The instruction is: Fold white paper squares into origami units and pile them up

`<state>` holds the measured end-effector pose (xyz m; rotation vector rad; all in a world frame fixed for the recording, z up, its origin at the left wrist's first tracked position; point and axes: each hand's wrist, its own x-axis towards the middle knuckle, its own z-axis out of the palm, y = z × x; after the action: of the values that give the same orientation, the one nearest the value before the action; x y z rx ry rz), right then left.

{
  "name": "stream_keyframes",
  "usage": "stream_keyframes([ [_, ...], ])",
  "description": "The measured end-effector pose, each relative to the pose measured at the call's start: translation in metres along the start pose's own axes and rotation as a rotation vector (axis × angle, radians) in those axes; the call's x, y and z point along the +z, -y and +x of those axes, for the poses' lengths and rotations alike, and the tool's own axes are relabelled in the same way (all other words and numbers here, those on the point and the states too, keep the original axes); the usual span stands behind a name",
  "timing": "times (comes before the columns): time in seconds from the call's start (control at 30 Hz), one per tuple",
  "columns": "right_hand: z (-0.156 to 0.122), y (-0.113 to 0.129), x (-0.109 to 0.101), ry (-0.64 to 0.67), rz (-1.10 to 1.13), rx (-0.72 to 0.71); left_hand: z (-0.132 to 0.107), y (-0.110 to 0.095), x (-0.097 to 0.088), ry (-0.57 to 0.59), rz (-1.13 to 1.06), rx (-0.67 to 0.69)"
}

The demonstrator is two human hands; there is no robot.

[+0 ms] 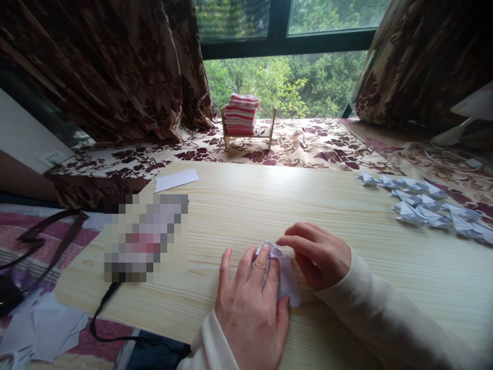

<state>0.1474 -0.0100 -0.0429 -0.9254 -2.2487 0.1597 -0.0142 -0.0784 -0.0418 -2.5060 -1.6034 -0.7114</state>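
Note:
My left hand (252, 303) lies flat with its fingers spread, over a partly folded piece of white paper (289, 285) on the wooden table (327, 195). Its fingers cover much of the paper's left part. To the right, my right hand (319, 257) is curled inward, nothing visible inside it. Its index fingertip is at the paper's folded top end; whether it presses or just touches there I cannot tell.
Several folded white paper pieces (418, 205) sit in rows at the table's right. A flat paper strip (176, 180) lies at the far left edge, near a blurred-out object (148, 239) with a black strap (98, 308). Loose sheets (48, 326) lie below left.

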Motion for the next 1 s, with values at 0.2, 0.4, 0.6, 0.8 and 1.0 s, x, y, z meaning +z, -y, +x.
stream_keyframes([
  [0.2,0.001,0.003,0.002,0.034,-0.024,0.0,-0.001,0.002,0.0,-0.005,0.011,0.009],
  [0.4,0.003,0.001,0.005,0.029,-0.047,0.007,0.002,0.002,-0.001,0.003,0.004,0.006],
  [0.6,0.006,-0.002,0.01,0.046,-0.15,-0.043,0.001,0.002,0.0,-0.008,0.004,0.017],
  [0.8,0.003,-0.002,0.004,0.046,-0.139,-0.05,0.0,0.002,0.0,-0.011,0.005,0.021],
  [1.0,-0.002,0.002,0.006,0.024,-0.188,-0.064,0.0,0.001,0.0,0.016,-0.029,-0.01],
])
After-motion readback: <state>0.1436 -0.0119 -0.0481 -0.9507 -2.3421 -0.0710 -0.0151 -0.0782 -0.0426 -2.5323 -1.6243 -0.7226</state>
